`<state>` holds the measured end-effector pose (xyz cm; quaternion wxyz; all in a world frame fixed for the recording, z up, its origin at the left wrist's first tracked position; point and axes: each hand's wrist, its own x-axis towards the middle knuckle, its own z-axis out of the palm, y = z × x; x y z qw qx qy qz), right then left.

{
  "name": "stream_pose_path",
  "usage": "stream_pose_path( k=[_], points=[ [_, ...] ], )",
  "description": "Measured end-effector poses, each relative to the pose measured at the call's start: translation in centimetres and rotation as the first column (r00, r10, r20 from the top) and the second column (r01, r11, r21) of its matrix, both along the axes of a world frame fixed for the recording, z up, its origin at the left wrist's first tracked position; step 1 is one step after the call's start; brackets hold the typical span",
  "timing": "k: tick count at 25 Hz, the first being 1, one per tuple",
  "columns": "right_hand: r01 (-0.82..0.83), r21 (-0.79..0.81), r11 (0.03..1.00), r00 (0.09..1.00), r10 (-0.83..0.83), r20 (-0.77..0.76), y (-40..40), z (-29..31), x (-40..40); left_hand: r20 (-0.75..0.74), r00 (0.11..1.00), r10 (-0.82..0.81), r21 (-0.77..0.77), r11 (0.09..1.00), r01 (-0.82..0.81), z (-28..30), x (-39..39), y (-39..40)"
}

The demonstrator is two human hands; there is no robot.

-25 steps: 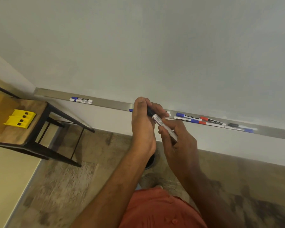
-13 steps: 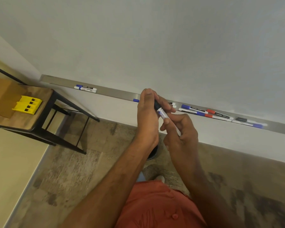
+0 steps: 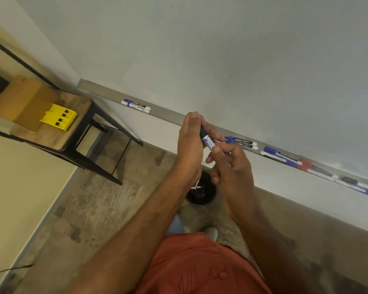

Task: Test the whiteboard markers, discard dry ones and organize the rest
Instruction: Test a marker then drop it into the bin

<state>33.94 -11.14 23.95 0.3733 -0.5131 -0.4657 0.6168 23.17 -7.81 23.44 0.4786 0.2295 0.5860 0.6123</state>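
A blue whiteboard marker (image 3: 207,141) is held up in front of the marker tray (image 3: 170,115), long axis slanted. The cap end is wrapped by the left hand (image 3: 189,143), the barrel pinched by the right hand (image 3: 232,168), so the cap probably gets pulled along that axis. A trash bin (image 3: 201,195) sits right below.
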Motion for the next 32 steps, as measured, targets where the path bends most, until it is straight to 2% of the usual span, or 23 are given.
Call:
stream_pose_path(
  k=[5,10,16,19,23,26,29,32],
  points=[
    [-0.1,0.024,0.995,0.984,0.095,0.149,4.5,-3.0,-7.2,-0.046,0.999,0.022,-0.066,0.997,-0.025,-2.2,-7.8,2.1],
    [-0.278,0.073,0.958,0.886,0.226,0.406,8.2,-7.0,-14.4,-0.072,0.995,0.071,-0.188,0.979,-0.083,-6.8,-16.3,4.7],
    [-0.578,0.097,0.81,0.632,0.37,0.681,12.8,-12.6,-20.8,-0.036,0.992,0.123,-0.357,0.925,-0.127,-13.0,-24.6,7.8],
    [-0.675,0.046,0.736,0.444,0.355,0.823,15.3,-14.1,-24.2,-0.068,0.992,0.109,-0.426,0.896,-0.127,-15.1,-27.7,9.5],
    [-0.7,0.101,0.707,0.411,0.283,0.867,19.2,-15.2,-28.3,-0.17,0.984,0.058,-0.492,0.86,-0.136,-18.0,-32.0,12.6],
    [-0.719,0.151,0.678,0.373,0.194,0.907,21.1,-16.9,-30.3,-0.422,0.906,-0.029,-0.48,0.855,-0.197,-20.0,-34.6,14.0],
    [-0.757,0.192,0.625,0.332,0.115,0.936,21.9,-18.6,-31.8,-0.644,0.748,-0.161,-0.441,0.877,-0.19,-21.3,-36.1,15.1],
    [-0.757,0.244,0.606,0.356,0.07,0.932,22.0,-19.9,-32.5,-0.702,0.656,-0.275,-0.439,0.893,-0.095,-22.0,-36.3,16.1]
  ],
)
